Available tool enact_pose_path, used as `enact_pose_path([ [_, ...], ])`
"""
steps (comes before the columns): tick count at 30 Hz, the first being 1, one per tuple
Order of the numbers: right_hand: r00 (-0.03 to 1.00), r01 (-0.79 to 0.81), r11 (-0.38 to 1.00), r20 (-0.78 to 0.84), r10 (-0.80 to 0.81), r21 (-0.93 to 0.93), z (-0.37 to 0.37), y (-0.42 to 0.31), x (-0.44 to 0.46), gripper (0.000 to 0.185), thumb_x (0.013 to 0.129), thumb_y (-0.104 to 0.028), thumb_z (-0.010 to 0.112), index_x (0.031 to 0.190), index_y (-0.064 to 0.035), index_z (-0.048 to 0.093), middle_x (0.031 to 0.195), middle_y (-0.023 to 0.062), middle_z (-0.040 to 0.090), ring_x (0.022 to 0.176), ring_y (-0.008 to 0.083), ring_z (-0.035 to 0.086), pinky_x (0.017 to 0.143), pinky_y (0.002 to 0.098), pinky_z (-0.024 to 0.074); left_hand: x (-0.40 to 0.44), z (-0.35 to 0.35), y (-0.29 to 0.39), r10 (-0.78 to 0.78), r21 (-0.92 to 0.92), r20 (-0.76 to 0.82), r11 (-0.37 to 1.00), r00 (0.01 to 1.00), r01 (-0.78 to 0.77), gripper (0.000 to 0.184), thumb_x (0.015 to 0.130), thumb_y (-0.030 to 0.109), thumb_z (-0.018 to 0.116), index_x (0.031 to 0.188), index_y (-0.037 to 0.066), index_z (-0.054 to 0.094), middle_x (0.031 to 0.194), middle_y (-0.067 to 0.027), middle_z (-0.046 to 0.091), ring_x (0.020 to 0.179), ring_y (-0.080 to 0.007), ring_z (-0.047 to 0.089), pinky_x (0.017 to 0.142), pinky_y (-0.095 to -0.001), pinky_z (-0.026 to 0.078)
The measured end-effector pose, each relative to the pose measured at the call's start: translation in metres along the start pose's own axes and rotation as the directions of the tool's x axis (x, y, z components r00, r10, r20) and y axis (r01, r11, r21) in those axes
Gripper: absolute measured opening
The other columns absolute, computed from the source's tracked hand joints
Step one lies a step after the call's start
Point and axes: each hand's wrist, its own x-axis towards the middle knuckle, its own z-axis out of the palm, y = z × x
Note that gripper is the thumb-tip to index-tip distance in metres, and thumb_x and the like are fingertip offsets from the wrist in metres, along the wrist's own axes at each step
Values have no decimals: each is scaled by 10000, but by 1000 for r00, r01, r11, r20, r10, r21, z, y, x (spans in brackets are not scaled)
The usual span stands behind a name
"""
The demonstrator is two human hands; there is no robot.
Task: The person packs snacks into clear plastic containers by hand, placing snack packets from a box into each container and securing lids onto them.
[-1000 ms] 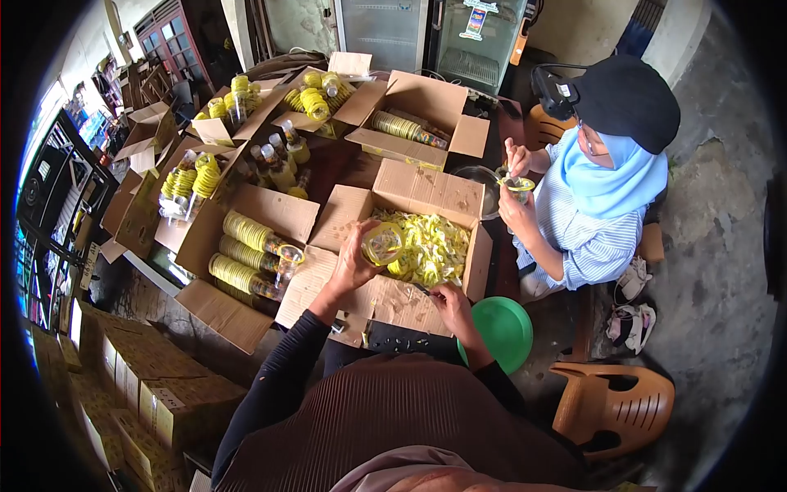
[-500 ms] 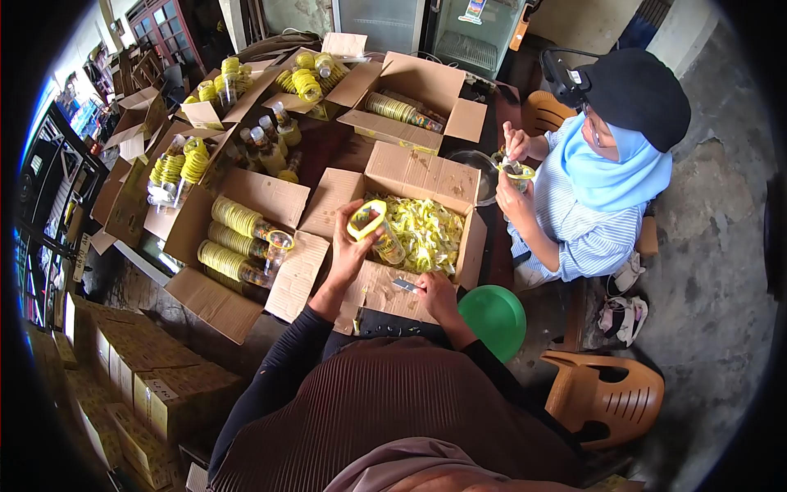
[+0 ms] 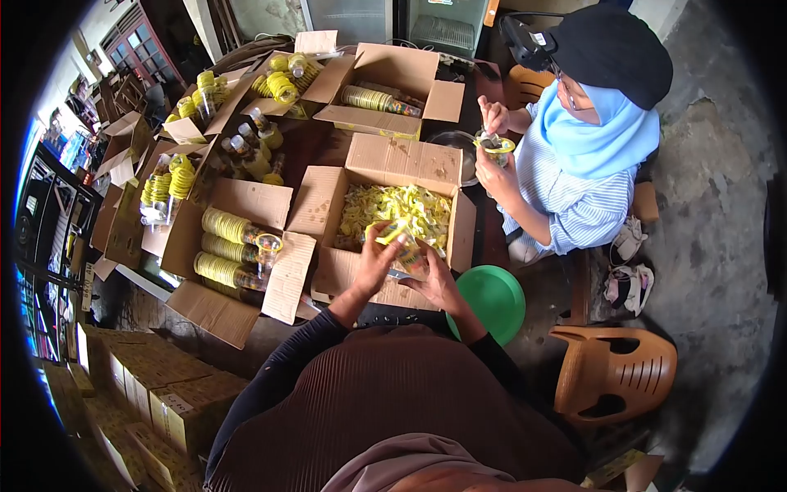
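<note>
From my remote place, I judge the work to be well under way but not finished. The nearest open carton holds a broad heap of yellow plastic strips, so a good amount is already collected there. In the carton to the left lie long nested stacks of clear cups with yellow rims, and more such stacks stand in the cartons farther back, so much seems to be left. Across from me, a co-worker in a striped sleeve holds another yellow-rimmed cup, upright. The piece in hand is one printed clear plastic cup, tilted just above the near edge of the strip carton. The left hand grips its yellow end with bent fingers; the right hand holds its lower body. I cannot tell whether the yellow band has come free from this cup. Under it shows a small flat grey piece, and I cannot say what it is. About writing: the closed cartons at lower left carry a white label whose text I cannot read, and the coloured print on the cup is also too small for reading any brand.
</note>
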Motion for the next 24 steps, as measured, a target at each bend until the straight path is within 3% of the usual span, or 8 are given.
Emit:
enact_pose_path([
  [2, 993, 112, 993, -18, -113, -48, -11, 0, -10, 826, 734, -195, 835, 1391, -41, 359, 1104, 173, 559, 903, 303, 613, 813, 395, 525, -3, -1, -16, 60, 317, 137, 943, 989, -101, 664, 874, 218, 720, 1382, 19, 341, 1298, -135, 484, 1186, -221, 504, 985, -381, 472],
  [4, 939, -335, 941, 97, 329, 57, -31, -5, -30, 784, 750, -157, 808, 1383, -19, 366, 1069, 180, 589, 905, 319, 617, 846, 406, 510, -17, 13, -2, -45, 326, 252, 945, 967, -41, 866, 811, 242, 787, 1456, 22, 252, 1395, -170, 402, 1262, -255, 456, 1023, -411, 445],
  [6, 911, -401, 903, 36, 411, -156, -55, 13, -60, 736, 764, -110, 772, 1380, -16, 381, 1036, 166, 613, 897, 280, 618, 831, 390, 511, -17, 3, -7, -92, 514, 325, 852, 941, -94, 922, 789, 265, 805, 1475, 53, 225, 1397, -181, 408, 1270, -285, 457, 1030, -407, 442],
  [10, 814, -451, 891, -389, 431, 44, -110, 47, -144, 713, 769, -84, 743, 1386, -8, 395, 1168, 145, 572, 919, 238, 599, 816, 373, 495, -19, -34, -15, -99, 643, 304, 755, 948, -127, 629, 850, 193, 746, 1364, 32, 422, 1276, -140, 536, 1182, -256, 543, 981, -386, 490],
  [14, 308, -754, 644, -796, 521, 130, -144, 54, -226, 646, 798, -83, 708, 1361, 5, 405, 1219, 189, 553, 1095, 267, 579, 887, 382, 473, -25, -67, -21, -14, 634, 191, 766, 982, -112, 392, 873, 108, 700, 1216, -6, 547, 1182, -130, 592, 1070, -204, 612, 860, -328, 544],
  [17, 359, -925, 324, -736, 574, -198, -160, 102, -319, 591, 768, -113, 726, 1260, 44, 439, 1128, 206, 594, 961, 282, 636, 801, 402, 501, -27, -76, -14, -5, 668, 157, 737, 988, -102, 337, 878, 89, 678, 1179, -14, 566, 1074, -130, 650, 970, -217, 659, 838, -326, 547],
  [19, -158, -987, -134, -445, 881, 85, -166, 97, -334, 608, 783, -206, 719, 1252, 50, 429, 1139, 263, 592, 1062, 379, 600, 884, 452, 478, -28, -75, -10, -34, 688, 144, 722, 989, -75, 339, 881, 98, 677, 1180, -15, 565, 1072, -130, 652, 967, -217, 661, 833, -327, 547],
  [24, -125, -989, -60, -545, 829, 136, -164, 91, -366, 498, 776, -172, 697, 1133, 60, 438, 1080, 264, 599, 992, 421, 611, 844, 469, 488, -27, -77, -12, -35, 702, 143, 708, 989, -76, 345, 895, 129, 670, 1189, -16, 561, 1065, -130, 660, 949, -206, 665, 824, -320, 541],
])
